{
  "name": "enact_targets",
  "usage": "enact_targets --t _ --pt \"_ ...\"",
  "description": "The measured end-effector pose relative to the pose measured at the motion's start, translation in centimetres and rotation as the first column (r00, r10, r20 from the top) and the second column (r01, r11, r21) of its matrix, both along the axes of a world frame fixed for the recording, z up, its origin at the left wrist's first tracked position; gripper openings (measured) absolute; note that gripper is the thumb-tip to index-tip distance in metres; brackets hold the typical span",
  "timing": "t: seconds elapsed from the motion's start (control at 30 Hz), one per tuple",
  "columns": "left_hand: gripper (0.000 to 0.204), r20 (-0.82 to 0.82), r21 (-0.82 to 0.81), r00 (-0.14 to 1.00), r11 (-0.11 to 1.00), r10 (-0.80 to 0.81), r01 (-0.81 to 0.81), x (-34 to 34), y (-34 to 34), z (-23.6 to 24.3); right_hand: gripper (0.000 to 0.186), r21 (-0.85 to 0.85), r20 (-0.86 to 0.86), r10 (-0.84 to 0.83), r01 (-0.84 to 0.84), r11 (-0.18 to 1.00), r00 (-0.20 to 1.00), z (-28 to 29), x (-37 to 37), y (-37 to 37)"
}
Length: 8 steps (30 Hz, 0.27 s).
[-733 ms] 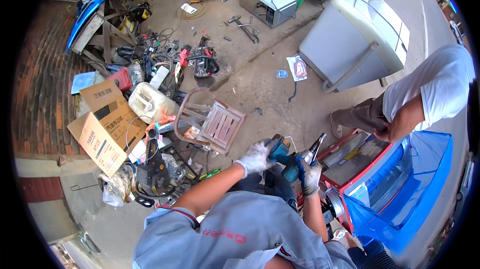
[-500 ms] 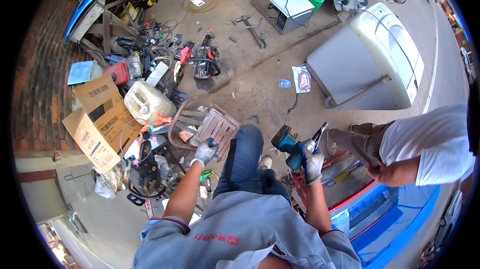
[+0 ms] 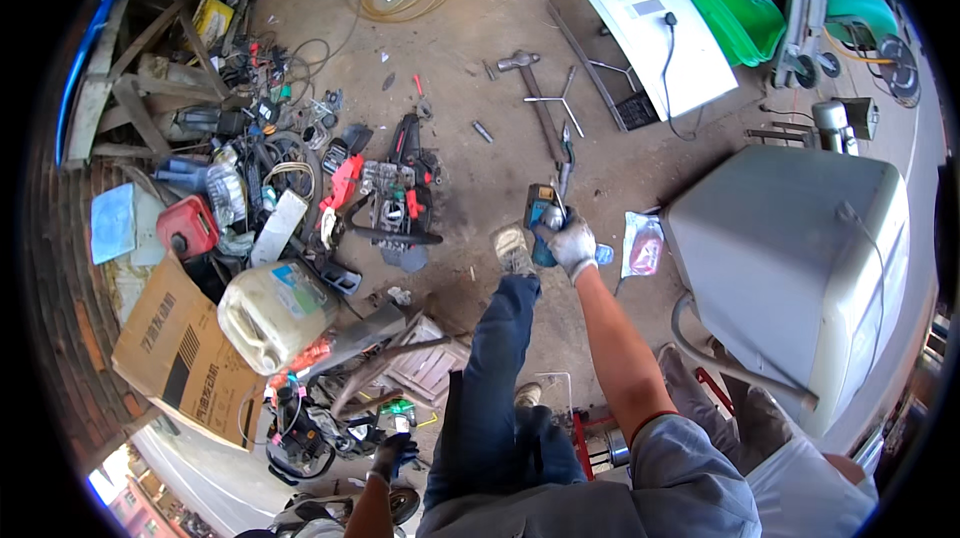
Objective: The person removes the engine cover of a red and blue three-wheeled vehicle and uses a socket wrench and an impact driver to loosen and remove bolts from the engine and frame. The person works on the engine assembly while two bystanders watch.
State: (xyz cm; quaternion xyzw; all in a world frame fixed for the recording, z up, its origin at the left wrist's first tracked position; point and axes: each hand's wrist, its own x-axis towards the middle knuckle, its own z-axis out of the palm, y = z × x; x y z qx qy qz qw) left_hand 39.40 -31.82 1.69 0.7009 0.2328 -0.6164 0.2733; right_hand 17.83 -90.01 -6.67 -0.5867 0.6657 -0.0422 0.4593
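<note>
Cardboard fills the far left, a brown open box [image 3: 180, 358] lying beside a pale plastic jerrycan [image 3: 272, 313] and a small red fuel can [image 3: 187, 228], all amid a scatter of cables and tool parts on the concrete floor [image 3: 470, 48]. Further in, near the bottom edge, the left hand [image 3: 392, 455] in a dark glove hangs low beside the person's hip, just above a small black machine [image 3: 300, 438]; it appears to hold nothing, though whether its fingers are curled or loose cannot be told at this size. A red and black engine tool [image 3: 395, 193] lies on the ground ahead of the person's raised foot [image 3: 513, 250]. Right of that, the right hand [image 3: 573, 246] in a white work glove is stretched forward with its fingers wrapped tight around the grip of a blue cordless power tool [image 3: 545, 223], whose metal front end points away toward a hammer [image 3: 520, 63] and a cross wrench [image 3: 560, 103] on the floor. The step in hand looks like carrying the tool across the yard rather than working with it, since it touches no workpiece. The next move would call for sure footing among the clutter and a steady one-handed hold. To the right stand a large grey-white appliance casing [image 3: 800, 268] and, farther back, a white panel [image 3: 650, 28] and green crates [image 3: 740, 8]; another person's light sleeve [image 3: 810, 483] shows at lower right.
</note>
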Motion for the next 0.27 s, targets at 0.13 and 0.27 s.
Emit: enact_targets --t 0.13,0.27 --pt "0.037 0.133 0.254 0.990 0.965 0.037 -0.070 3.4 -4.4 3.8 0.074 0.010 -0.106 0.170 -0.170 0.985 0.980 -6.7 7.6 -12.4" --pt "0.037 0.122 0.398 0.990 0.911 0.066 -0.109 4.9 -6.3 4.3 0.084 0.155 -0.076 0.268 -0.254 0.955 0.960 -10.6 12.8 -19.7"
